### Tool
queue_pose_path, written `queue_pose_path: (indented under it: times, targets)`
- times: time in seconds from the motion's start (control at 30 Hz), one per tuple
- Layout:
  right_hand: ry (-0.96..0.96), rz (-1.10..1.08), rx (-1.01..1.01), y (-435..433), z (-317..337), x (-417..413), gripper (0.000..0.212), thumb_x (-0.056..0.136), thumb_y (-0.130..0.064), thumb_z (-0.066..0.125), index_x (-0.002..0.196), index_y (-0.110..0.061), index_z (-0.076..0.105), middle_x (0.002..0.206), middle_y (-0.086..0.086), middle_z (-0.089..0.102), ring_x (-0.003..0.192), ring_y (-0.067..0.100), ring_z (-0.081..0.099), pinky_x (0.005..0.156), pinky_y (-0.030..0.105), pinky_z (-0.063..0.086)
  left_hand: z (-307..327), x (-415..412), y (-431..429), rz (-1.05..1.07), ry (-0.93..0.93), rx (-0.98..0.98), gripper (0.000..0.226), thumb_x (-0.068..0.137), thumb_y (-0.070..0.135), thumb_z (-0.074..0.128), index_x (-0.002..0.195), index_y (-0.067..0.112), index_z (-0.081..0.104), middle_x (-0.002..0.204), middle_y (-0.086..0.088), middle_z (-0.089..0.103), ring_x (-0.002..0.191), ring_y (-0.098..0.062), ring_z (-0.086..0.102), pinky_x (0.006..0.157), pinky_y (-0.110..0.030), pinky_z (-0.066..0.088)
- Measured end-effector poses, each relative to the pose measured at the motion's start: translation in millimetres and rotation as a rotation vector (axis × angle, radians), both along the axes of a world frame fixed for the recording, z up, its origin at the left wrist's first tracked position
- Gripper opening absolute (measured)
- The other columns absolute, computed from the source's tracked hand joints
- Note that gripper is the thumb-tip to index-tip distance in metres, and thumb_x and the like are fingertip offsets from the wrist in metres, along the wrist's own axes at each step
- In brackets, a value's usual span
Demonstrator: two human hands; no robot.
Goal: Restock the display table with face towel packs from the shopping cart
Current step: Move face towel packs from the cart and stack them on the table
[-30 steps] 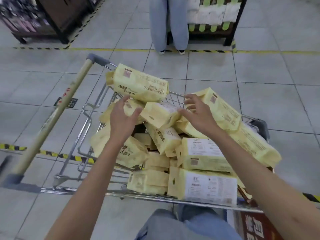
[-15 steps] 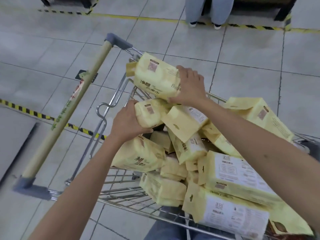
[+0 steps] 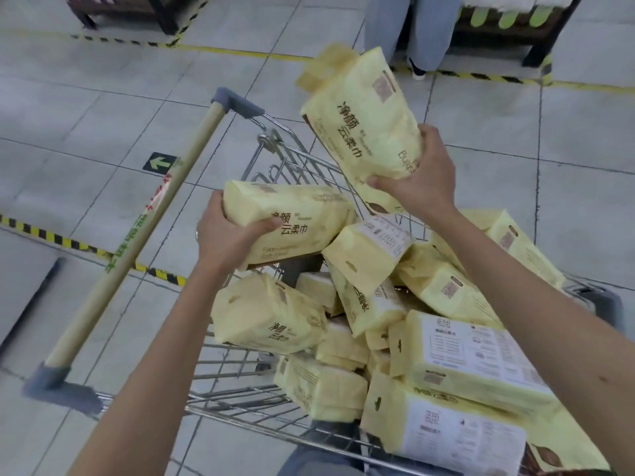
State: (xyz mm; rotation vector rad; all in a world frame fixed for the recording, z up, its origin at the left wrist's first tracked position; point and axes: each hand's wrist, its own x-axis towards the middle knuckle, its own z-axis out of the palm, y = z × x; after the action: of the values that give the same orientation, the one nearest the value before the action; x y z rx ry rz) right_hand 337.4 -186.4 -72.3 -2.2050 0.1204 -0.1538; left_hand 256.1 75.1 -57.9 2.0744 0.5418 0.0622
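A wire shopping cart [image 3: 240, 383] below me holds several pale yellow face towel packs [image 3: 460, 359] in a loose pile. My left hand [image 3: 225, 235] grips one pack [image 3: 292, 218] by its near end, held level above the cart's left side. My right hand [image 3: 422, 180] grips a second pack [image 3: 360, 115] by its lower end, lifted higher and tilted up and away from me. Both packs are free of the pile. The display table is not in view.
The cart's tan handle bar [image 3: 137, 249] runs diagonally at left. A person's legs [image 3: 409, 25] stand beyond the cart by a dark wooden stand [image 3: 498, 32]. Yellow-black floor tape [image 3: 86, 249] crosses the grey tiles; a green arrow sticker [image 3: 161, 163] lies near the handle.
Both hands have closed on packs and lifted them out of the pile; the right one has risen higher and tipped upright. The camera view shifted slightly.
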Motion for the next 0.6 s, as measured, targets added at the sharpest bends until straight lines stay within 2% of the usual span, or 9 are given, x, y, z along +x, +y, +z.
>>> queue_pose_path:
  times: [0.1,0.17,0.27,0.4,0.53,0.6]
  targets:
    - [0.027,-0.070,0.226,-21,25,-25,0.092,0.051,-0.040,0.089,0.127,-0.019,0.041,0.111,-0.010,0.056,0.100,0.010,0.057,0.090,0.035,0.051,22,-11,0,0.115,-0.125,-0.239,0.085,0.041,0.047,0.082,0.114,0.014,0.054,0.112,-0.005,0.066,0.099,-0.022,0.066,0.078,-0.049,0.057]
    - [0.068,-0.102,0.338,-32,34,-46,0.086,0.055,-0.031,0.089,0.126,-0.019,0.042,0.109,-0.009,0.057,0.099,0.010,0.059,0.088,0.034,0.052,34,-21,-2,0.158,-0.216,-0.433,0.088,0.045,0.038,0.082,0.123,0.007,0.054,0.115,-0.012,0.067,0.098,-0.025,0.069,0.077,-0.047,0.058]
    - [0.125,-0.130,0.487,-45,37,-78,0.080,0.057,-0.022,0.088,0.124,-0.019,0.044,0.109,-0.006,0.060,0.100,0.013,0.061,0.088,0.036,0.054,43,-38,-13,0.191,-0.262,-0.596,0.086,0.050,0.033,0.080,0.127,0.007,0.053,0.118,-0.014,0.066,0.099,-0.026,0.069,0.078,-0.049,0.058]
    - [0.218,-0.166,0.657,-58,27,-125,0.073,0.059,-0.017,0.085,0.120,-0.022,0.045,0.107,-0.006,0.062,0.097,0.014,0.063,0.085,0.041,0.054,41,-68,-33,0.198,-0.203,-0.743,0.090,0.050,0.034,0.079,0.131,0.005,0.051,0.118,-0.016,0.066,0.101,-0.031,0.068,0.070,-0.045,0.059]
    - [0.307,-0.210,0.790,-67,12,-169,0.074,0.053,-0.020,0.084,0.118,-0.025,0.049,0.105,-0.003,0.066,0.096,0.020,0.066,0.082,0.043,0.055,32,-103,-58,0.193,-0.108,-0.815,0.109,0.037,0.045,0.090,0.130,0.005,0.052,0.119,-0.018,0.066,0.105,-0.035,0.065,0.078,-0.051,0.057]
    - [0.328,-0.250,0.823,-72,6,-189,0.076,0.050,-0.023,0.082,0.118,-0.024,0.049,0.104,-0.002,0.066,0.096,0.019,0.066,0.079,0.040,0.055,24,-119,-68,0.207,-0.077,-0.839,0.099,0.043,0.040,0.088,0.129,0.006,0.053,0.117,-0.017,0.067,0.102,-0.033,0.067,0.072,-0.046,0.059]
